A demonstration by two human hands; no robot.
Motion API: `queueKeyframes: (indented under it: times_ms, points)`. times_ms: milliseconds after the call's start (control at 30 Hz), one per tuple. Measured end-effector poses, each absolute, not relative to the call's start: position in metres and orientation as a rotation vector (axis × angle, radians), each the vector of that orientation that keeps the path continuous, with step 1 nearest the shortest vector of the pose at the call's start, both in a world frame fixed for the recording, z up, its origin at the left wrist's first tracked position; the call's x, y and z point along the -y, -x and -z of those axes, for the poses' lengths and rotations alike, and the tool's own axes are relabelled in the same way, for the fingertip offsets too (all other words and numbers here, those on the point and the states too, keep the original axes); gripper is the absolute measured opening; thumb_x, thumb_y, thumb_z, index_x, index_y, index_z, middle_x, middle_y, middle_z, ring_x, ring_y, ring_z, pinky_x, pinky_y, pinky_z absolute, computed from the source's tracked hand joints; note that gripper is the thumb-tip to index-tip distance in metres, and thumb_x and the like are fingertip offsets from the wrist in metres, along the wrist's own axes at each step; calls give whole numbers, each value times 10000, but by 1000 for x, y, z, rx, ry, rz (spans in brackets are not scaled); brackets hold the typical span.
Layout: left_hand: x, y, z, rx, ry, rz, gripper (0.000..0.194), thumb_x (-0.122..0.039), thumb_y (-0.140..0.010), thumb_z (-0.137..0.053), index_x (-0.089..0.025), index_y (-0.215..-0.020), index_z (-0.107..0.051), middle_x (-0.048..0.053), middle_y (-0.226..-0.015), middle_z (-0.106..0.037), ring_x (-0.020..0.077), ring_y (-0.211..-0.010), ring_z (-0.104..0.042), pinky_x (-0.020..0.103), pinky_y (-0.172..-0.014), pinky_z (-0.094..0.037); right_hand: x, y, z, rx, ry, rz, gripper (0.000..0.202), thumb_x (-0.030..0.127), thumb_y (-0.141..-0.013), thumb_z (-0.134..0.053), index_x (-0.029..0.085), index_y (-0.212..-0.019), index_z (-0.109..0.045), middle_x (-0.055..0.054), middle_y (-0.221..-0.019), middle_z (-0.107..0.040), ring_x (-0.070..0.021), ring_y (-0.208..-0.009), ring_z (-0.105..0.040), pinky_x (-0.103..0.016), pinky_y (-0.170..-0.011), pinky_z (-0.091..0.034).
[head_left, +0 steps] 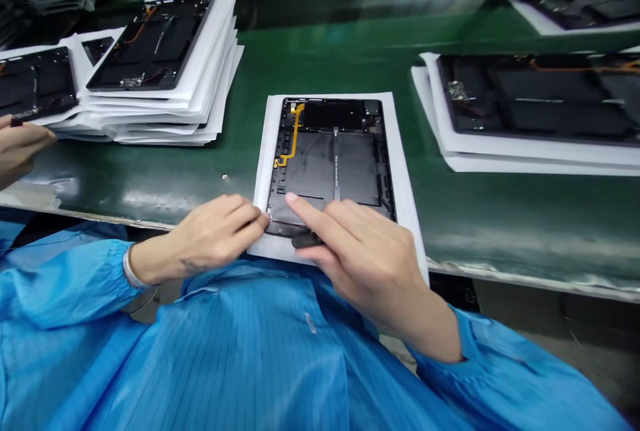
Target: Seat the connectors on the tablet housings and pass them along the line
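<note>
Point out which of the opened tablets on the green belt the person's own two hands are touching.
The centre tablet, alone on one white sheet: left hand at its near-left corner, right hand on its near edge. The others lie untouched.

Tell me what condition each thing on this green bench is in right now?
Open tablet: back cover off, lying flat on a white sheet.
Left hand: fingertips at the tablet's near left corner.
Right hand: forefinger pressing its near edge.
Stack at left: one open tablet on top.
</note>
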State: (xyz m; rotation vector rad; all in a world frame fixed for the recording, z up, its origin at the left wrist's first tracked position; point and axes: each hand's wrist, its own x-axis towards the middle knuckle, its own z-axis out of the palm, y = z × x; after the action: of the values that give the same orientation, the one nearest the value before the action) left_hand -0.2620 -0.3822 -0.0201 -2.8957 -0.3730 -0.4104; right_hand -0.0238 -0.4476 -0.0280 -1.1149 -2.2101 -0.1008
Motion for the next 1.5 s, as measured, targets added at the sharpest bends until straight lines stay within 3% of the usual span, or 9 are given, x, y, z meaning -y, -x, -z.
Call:
queueKeyframes:
  times_ms: [67, 133, 233, 333, 767, 1033, 1167, 1367, 1500]
  points:
    - [373, 265, 28, 515, 3033, 513, 273, -254, -1029, -510, -95, -1239, -583, 182, -1210, -672, 273, -1115, -645, 413, -883, -584, 449, 26, 30, 2206, 1189, 201, 383, 246, -1043, -437, 72, -1358, -567, -29, -754, -610, -163, -659, -520, -310, -601, -395]
    - [366, 268, 37, 640, 3166, 562, 429, -367, -1024, -530, -126, -1377, -506, 198, -1452, -531, 293, -1360, -511, 470, -1065, -508, 450, 30, 35, 2236, 1225, 182, 388, 97, -1016, -412, 136, -1365, -576, -22, -780, -627, -147, -667, -537, -287, -595, -398]
    - [363, 271, 49, 710, 3306, 607, 511, -374, -1033, -512, -148, -1481, -415, 169, -1569, -416, 246, -1478, -384, 451, -1200, -392, 449, 35, 42, 2233, 1169, 89, 383, 8, -970, -421, 149, -1240, -653, -59, -938, -702, -146, -802, -609, -262, -682, -475]
    - [364, 271, 57, 727, 3336, 702, 488, -353, -1035, -508, -161, -1478, -436, 145, -1577, -413, 226, -1489, -370, 442, -1233, -349, 448, 40, 46, 2194, 1147, 60, 257, 29, -949, -522, 118, -1126, -685, -80, -991, -733, -154, -820, -623, -271, -715, -511]
    - [365, 273, 63, 702, 3292, 718, 469, -376, -1043, -491, -149, -1453, -480, 114, -1581, -415, 225, -1479, -384, 441, -1238, -344, 445, 46, 42, 2411, 1191, 226, 248, 32, -954, -506, 87, -1134, -667, -93, -995, -741, -160, -770, -592, -295, -657, -464]
    - [364, 273, 63, 692, 3268, 698, 464, -365, -1049, -482, -130, -1449, -481, 103, -1586, -410, 206, -1485, -372, 408, -1253, -317, 432, 47, 12, 2763, 909, 545, 199, 128, -972, -533, 159, -841, -679, -34, -860, -691, -153, -684, -498, -325, -559, -347]
    - [367, 272, 63, 709, 3246, 712, 455, -371, -1046, -489, -127, -1429, -503, 113, -1566, -440, 218, -1465, -405, 418, -1233, -355, 431, 47, 7, 2781, 876, 588, 199, 125, -956, -549, 149, -809, -681, -36, -789, -657, -166, -668, -496, -334, -544, -350]
    - [365, 271, 66, 684, 3261, 742, 453, -358, -1045, -494, -128, -1435, -494, 117, -1569, -433, 222, -1474, -394, 428, -1243, -347, 434, 50, 10, 2798, 955, 582, 196, 138, -967, -516, 150, -843, -668, -56, -929, -690, -149, -671, -492, -330, -560, -379]
    - [363, 270, 67, 669, 3267, 748, 462, -360, -1049, -482, -116, -1441, -483, 131, -1560, -443, 227, -1466, -407, 431, -1231, -368, 434, 50, 7, 2806, 985, 472, 256, 117, -986, -471, 162, -821, -662, -31, -816, -644, -142, -662, -483, -323, -553, -374]
